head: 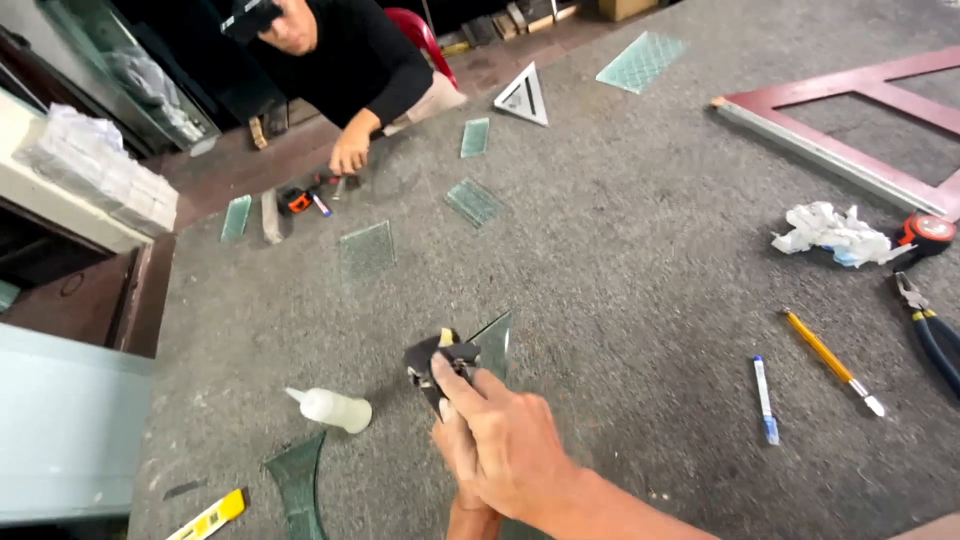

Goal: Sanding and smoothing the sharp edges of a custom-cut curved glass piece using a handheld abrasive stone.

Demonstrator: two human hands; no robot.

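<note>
Your right hand [510, 445] has its grip clenched on black pliers [437, 365], whose jaws bite the edge of a pointed glass piece [494, 343] lying on the grey table [640, 260]. Your left hand [458, 448] sits beneath it; its grip cannot be told. A white squeeze bottle [330, 408] lies near.

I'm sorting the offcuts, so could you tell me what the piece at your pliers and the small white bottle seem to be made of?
Piece at the pliers: apparently glass, see-through, greenish, with sharp edges. Small white bottle: probably soft plastic, matt and translucent, with a pointed nozzle.
</note>
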